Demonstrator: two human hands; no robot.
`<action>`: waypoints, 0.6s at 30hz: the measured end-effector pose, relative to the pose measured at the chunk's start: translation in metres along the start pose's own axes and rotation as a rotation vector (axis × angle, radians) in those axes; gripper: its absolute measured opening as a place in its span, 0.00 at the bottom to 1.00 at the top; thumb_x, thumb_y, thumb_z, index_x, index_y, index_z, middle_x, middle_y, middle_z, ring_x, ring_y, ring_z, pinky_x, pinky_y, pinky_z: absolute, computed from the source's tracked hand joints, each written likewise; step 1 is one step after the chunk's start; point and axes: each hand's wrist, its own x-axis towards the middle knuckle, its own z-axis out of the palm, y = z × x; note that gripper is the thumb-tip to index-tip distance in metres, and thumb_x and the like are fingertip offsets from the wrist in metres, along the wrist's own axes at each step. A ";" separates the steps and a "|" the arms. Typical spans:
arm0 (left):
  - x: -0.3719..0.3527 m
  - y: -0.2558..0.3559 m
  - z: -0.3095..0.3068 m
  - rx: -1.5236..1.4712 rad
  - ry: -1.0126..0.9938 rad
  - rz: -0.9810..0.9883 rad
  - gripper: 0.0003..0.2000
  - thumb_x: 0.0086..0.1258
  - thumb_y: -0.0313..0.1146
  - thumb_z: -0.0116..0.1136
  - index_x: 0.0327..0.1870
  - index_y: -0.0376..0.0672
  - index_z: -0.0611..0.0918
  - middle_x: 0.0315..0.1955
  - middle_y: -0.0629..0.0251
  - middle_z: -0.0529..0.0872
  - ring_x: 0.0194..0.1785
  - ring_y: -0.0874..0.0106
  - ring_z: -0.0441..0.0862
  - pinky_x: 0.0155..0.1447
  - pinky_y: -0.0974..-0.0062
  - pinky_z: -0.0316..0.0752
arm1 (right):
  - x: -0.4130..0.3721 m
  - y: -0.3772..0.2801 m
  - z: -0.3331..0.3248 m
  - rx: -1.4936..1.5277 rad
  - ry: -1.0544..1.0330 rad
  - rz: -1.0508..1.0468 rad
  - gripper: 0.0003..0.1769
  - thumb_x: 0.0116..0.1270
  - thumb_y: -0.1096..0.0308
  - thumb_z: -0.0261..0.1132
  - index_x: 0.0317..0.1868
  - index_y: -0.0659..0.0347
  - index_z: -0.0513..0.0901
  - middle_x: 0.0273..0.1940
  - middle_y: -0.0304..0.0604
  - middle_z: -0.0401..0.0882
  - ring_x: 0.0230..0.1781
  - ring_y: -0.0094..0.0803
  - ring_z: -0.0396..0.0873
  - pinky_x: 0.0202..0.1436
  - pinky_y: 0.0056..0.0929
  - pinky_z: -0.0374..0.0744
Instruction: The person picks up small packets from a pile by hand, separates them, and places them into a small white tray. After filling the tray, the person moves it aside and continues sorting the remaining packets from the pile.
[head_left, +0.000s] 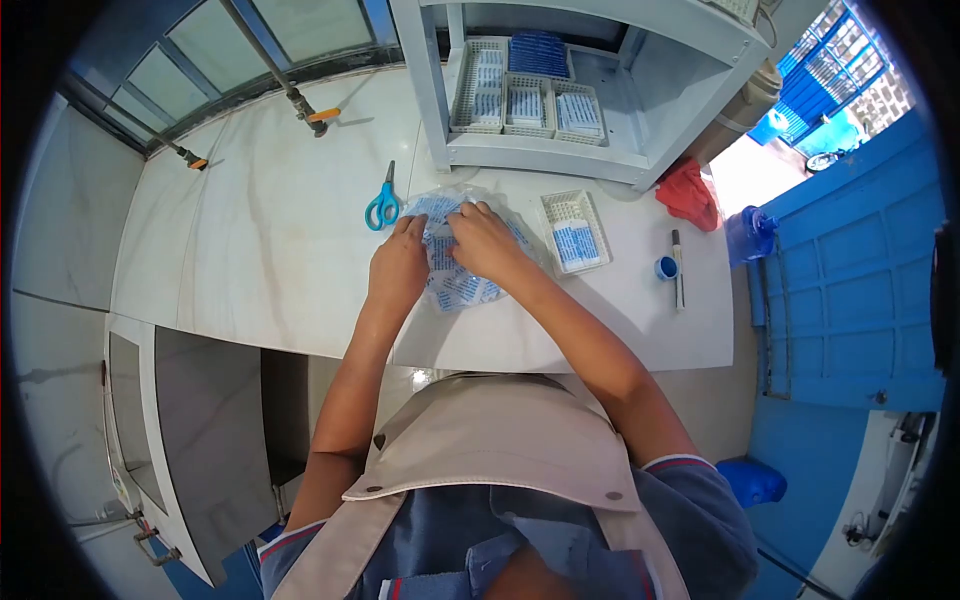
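A clear plastic bag [455, 285] full of small blue-and-white packets lies on the white counter [270, 250] in front of me. My left hand [400, 268] grips the bag's left side. My right hand [482, 243] pinches its top, fingers closed on the plastic. Both hands rest on the bag, close together. Blue-handled scissors [383, 203] lie just left of the bag, a little beyond my left hand. A small white basket [575, 231] holding the same kind of packets sits right of my right hand.
A white shelf unit [610, 90] at the back holds several baskets of packets [525, 100]. A red cloth [688, 194], a pen [678, 268] and a blue cap [666, 267] lie to the right. Two taps [312, 115] stand at the back left.
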 end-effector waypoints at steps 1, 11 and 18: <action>-0.001 0.000 0.000 -0.061 -0.006 0.018 0.19 0.59 0.24 0.58 0.54 0.37 0.75 0.51 0.55 0.78 0.49 0.52 0.78 0.50 0.60 0.75 | 0.000 0.001 0.001 0.042 -0.059 0.028 0.11 0.51 0.72 0.67 0.35 0.67 0.80 0.41 0.52 0.79 0.47 0.49 0.75 0.54 0.41 0.74; 0.004 0.004 0.006 -0.307 -0.005 -0.007 0.11 0.61 0.29 0.62 0.42 0.35 0.79 0.33 0.57 0.83 0.33 0.68 0.80 0.40 0.74 0.73 | 0.005 0.018 -0.025 0.540 -0.232 0.159 0.14 0.53 0.71 0.68 0.39 0.69 0.79 0.34 0.49 0.83 0.36 0.42 0.81 0.39 0.35 0.75; 0.018 0.010 0.005 -0.925 -0.037 -0.195 0.04 0.66 0.29 0.60 0.33 0.39 0.79 0.26 0.75 0.79 0.28 0.85 0.72 0.32 0.85 0.66 | 0.003 0.027 -0.045 1.151 -0.234 0.419 0.10 0.61 0.70 0.68 0.38 0.67 0.81 0.30 0.35 0.79 0.30 0.17 0.73 0.34 0.18 0.72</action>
